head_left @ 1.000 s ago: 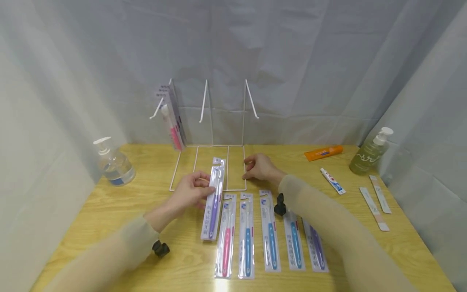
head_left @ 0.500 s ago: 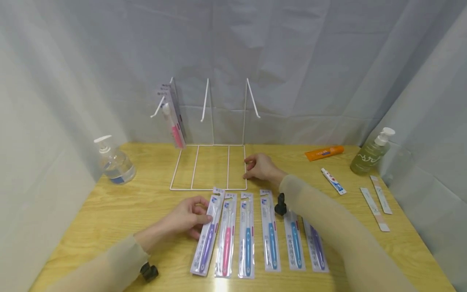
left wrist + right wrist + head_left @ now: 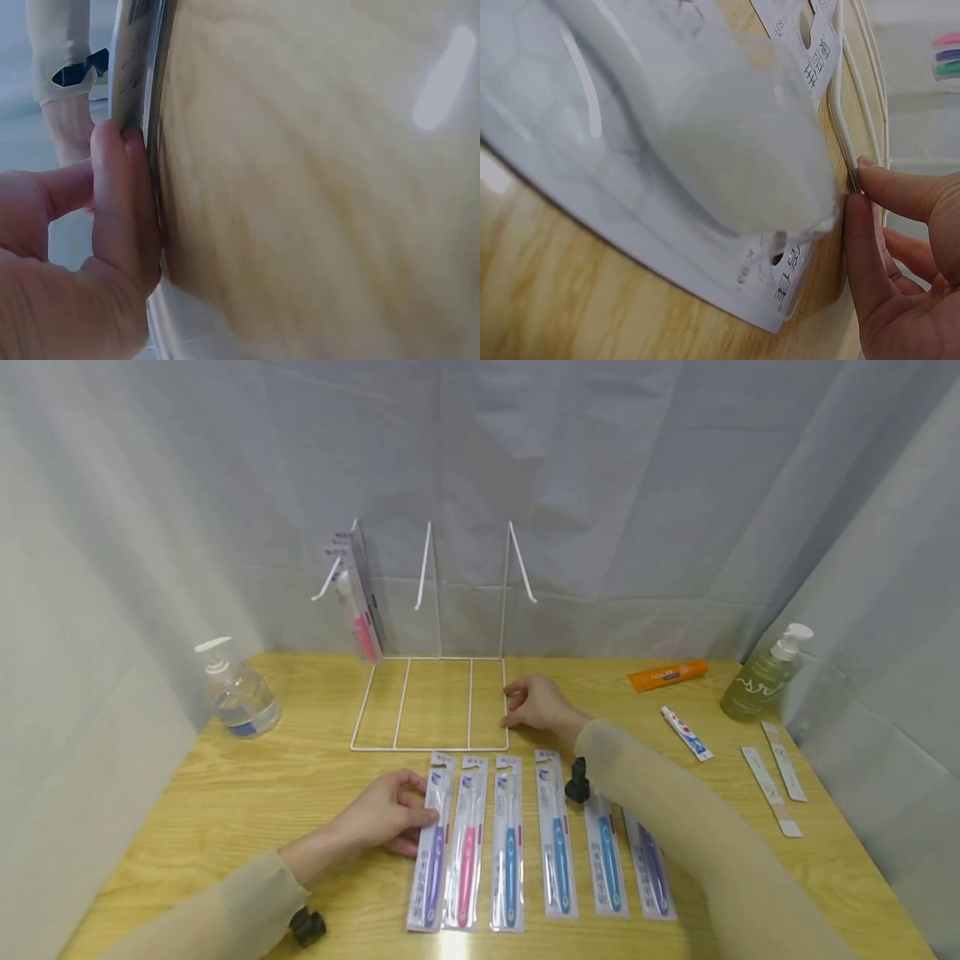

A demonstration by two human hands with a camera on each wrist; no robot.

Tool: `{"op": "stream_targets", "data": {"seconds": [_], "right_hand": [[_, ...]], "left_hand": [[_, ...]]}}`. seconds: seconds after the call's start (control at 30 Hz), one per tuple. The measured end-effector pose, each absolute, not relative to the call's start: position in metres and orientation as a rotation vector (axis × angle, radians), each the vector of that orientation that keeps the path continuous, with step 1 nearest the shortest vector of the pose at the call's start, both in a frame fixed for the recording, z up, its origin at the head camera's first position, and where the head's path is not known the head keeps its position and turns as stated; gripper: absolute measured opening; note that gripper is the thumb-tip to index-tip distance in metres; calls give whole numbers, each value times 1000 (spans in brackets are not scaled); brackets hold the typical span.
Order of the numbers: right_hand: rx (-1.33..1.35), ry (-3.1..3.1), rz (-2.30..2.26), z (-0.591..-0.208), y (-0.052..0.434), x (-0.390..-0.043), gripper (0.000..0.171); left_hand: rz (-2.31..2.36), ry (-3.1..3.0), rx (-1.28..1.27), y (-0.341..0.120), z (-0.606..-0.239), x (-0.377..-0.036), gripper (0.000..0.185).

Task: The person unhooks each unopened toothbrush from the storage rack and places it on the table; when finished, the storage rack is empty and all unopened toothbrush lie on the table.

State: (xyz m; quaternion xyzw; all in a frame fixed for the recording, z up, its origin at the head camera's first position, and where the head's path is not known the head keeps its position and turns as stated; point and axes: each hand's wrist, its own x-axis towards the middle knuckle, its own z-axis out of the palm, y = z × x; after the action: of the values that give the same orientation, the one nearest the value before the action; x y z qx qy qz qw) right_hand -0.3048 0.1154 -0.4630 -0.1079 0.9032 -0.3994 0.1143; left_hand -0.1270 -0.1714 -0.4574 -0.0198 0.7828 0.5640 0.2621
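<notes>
My left hand point(image 3: 386, 814) holds a packaged purple toothbrush point(image 3: 433, 877) by its left edge, at the left end of a row on the table. In the left wrist view, thumb and fingers pinch the pack's edge point(image 3: 135, 67) close to the tabletop. Beside it lie a packaged pink toothbrush point(image 3: 467, 877), several blue ones point(image 3: 510, 877) and another purple one point(image 3: 652, 881), partly under the right sleeve. My right hand point(image 3: 538, 703) pinches the right side of the white wire rack's base point(image 3: 431, 749); the right wrist view shows thumb and finger on the wire point(image 3: 847, 142).
Packaged toothbrushes, a pink one point(image 3: 365, 635) in front, hang on the rack's left hook; two other hooks point(image 3: 423, 568) point(image 3: 521, 564) are bare. A clear pump bottle point(image 3: 243, 702) stands left. Rightward are an orange tube point(image 3: 667, 676), a small toothpaste tube point(image 3: 686, 733), a green pump bottle point(image 3: 761, 681) and two strips point(image 3: 770, 789).
My left hand has brought the purple toothbrush pack down toward me from the rack's front and straightened it beside the pink one. My right hand has stayed at the rack.
</notes>
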Motion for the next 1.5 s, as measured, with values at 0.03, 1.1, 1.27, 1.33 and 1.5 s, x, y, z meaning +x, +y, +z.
{"op": "stream_targets", "data": {"seconds": [0.03, 1.1, 1.27, 1.33, 1.5], "right_hand": [[-316, 2649, -1169, -463, 115, -305, 64], [-272, 2615, -1223, -463, 112, -304, 64], [-270, 2618, -1221, -462, 112, -304, 64], [-270, 2622, -1216, -462, 112, -304, 64], [-264, 2623, -1204, -462, 113, -303, 64]], "left_hand": [[1501, 2141, -57, -172, -457, -127, 49], [1738, 3078, -162, -230, -371, -274, 38], [1717, 3079, -136, -229, -371, -277, 40], [1730, 3073, -117, -229, -370, -278, 43], [1828, 3090, -67, -225, -368, -281, 34]]}}
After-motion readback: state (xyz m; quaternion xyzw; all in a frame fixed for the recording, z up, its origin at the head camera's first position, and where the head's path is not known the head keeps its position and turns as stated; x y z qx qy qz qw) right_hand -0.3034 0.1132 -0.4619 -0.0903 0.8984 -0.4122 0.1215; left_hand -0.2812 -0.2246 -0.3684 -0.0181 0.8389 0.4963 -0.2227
